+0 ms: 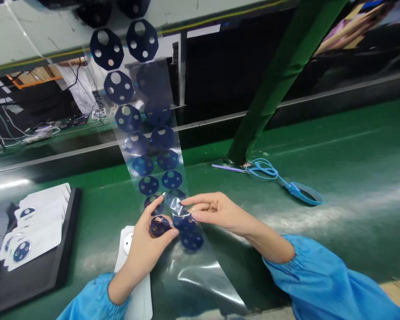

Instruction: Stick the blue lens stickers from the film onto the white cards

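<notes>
In the head view, a long clear plastic film strip (153, 133) hangs down from above and drapes onto the glossy green conveyor belt (336, 155), so its two columns of dark blue octagonal stickers with round holes (143, 165) come within reach of both hands. The left hand (146, 242) pinches one such dark blue sticker (159, 226) between thumb and curled fingers, just at the film's edge. The right hand (216, 211) has its fingers nearly closed on a crinkled fold of the film, apparently steadying it against the pull. Beneath the left wrist lies a white smooth plastic panel (128, 244). Similar white panels, some already bearing blue discs, are stacked on a matte black tray (36, 275) at left. A light blue coiled wrist strap (286, 184) lies well apart on the belt.
</notes>
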### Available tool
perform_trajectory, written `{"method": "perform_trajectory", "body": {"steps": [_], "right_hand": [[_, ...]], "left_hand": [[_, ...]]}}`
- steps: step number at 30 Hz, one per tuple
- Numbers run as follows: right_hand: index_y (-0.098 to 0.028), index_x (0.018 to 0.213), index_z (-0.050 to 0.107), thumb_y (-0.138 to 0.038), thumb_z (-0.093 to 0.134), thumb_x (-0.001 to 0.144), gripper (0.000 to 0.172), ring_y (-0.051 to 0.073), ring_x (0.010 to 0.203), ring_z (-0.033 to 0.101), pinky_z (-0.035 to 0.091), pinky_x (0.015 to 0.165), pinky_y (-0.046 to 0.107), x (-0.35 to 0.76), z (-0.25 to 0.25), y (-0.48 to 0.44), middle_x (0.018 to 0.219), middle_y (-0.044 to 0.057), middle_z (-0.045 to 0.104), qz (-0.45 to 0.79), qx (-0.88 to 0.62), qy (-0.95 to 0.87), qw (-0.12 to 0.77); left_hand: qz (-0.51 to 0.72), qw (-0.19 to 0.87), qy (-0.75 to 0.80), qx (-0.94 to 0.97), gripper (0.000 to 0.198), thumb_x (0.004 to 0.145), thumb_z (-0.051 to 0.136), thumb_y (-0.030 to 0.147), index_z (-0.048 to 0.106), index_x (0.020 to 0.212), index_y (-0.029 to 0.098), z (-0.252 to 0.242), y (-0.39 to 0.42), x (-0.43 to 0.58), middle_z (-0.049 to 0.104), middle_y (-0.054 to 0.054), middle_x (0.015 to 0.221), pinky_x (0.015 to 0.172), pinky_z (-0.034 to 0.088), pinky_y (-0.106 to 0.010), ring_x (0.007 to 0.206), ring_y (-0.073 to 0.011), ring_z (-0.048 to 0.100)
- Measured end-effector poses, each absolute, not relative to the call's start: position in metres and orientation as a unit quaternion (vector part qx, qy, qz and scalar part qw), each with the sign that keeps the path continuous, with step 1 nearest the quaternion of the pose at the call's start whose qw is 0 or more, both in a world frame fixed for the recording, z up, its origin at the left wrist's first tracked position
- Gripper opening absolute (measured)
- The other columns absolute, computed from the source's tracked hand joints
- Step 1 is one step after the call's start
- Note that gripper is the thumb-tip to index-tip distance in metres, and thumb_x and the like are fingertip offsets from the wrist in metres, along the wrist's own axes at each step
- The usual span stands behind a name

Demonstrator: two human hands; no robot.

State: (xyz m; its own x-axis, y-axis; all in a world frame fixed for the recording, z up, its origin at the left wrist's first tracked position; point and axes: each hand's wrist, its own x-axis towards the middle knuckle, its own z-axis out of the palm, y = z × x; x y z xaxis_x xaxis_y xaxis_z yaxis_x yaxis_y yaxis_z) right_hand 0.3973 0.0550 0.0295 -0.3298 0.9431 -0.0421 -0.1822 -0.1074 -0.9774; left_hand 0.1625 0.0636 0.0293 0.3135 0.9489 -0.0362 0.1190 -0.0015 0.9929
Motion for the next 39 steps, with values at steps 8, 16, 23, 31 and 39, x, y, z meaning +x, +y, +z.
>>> {"method": "perform_trajectory", "body": {"steps": [8, 16, 23, 31, 39], "right_hand": [[-0.023, 0.112, 0.076, -0.032, 0.080, 0.081, 0.032, 0.021, 0.086, 0.069, 0.057, 0.083, 0.038, 0.374, 0.014, 0.048, 0.094, 0.004, 0.076, 0.445, -0.465, -0.585, 0.493], [-0.021, 0.115, 0.073, -0.033, 0.080, 0.080, 0.037, 0.022, 0.087, 0.069, 0.058, 0.085, 0.039, 0.372, 0.008, 0.051, 0.097, 0.005, 0.074, 0.493, -0.466, -0.562, 0.474], [-0.027, 0.151, 0.042, -0.020, 0.076, 0.083, 0.076, 0.019, 0.101, 0.069, 0.056, 0.093, 0.037, 0.377, 0.004, 0.054, 0.109, 0.003, 0.070, 0.593, -0.385, -0.587, 0.395], [-0.026, 0.154, 0.034, -0.020, 0.076, 0.085, 0.082, 0.020, 0.089, 0.076, 0.060, 0.084, 0.035, 0.372, 0.007, 0.048, 0.086, -0.002, 0.072, 0.625, -0.367, -0.535, 0.434], [-0.023, 0.138, 0.048, -0.025, 0.076, 0.083, 0.062, 0.022, 0.082, 0.078, 0.063, 0.083, 0.040, 0.361, 0.002, 0.042, 0.094, 0.002, 0.077, 0.559, -0.391, -0.542, 0.491]], "left_hand": [[0.413, 0.351, 0.469, 0.698, 0.042, 0.082, 0.074, 0.022, 0.072, 0.123, 0.030, 0.015, 0.065, 0.161, 0.076, 0.001, 0.089, 0.084, 0.057, -0.031, 0.078, -0.0176, 0.070], [0.410, 0.460, 0.453, 0.644, 0.054, 0.080, 0.077, 0.023, 0.064, 0.132, 0.027, 0.010, 0.072, 0.163, 0.073, 0.000, 0.093, 0.087, 0.057, -0.029, 0.085, -0.0164, 0.070], [0.432, 0.534, 0.428, 0.588, 0.089, 0.079, 0.081, 0.024, 0.036, 0.156, 0.024, 0.017, 0.079, 0.162, 0.071, 0.000, 0.089, 0.092, 0.058, -0.032, 0.085, -0.0160, 0.071], [0.524, 0.518, 0.448, 0.507, 0.084, 0.078, 0.084, 0.036, 0.043, 0.151, 0.031, 0.019, 0.079, 0.158, 0.066, -0.003, 0.103, 0.069, 0.064, -0.029, 0.087, -0.0209, 0.075], [0.375, 0.698, 0.368, 0.486, 0.067, 0.063, 0.092, 0.027, 0.066, 0.125, 0.016, 0.015, 0.080, 0.155, 0.073, -0.009, 0.100, 0.081, 0.061, -0.036, 0.084, -0.0224, 0.075]]}}
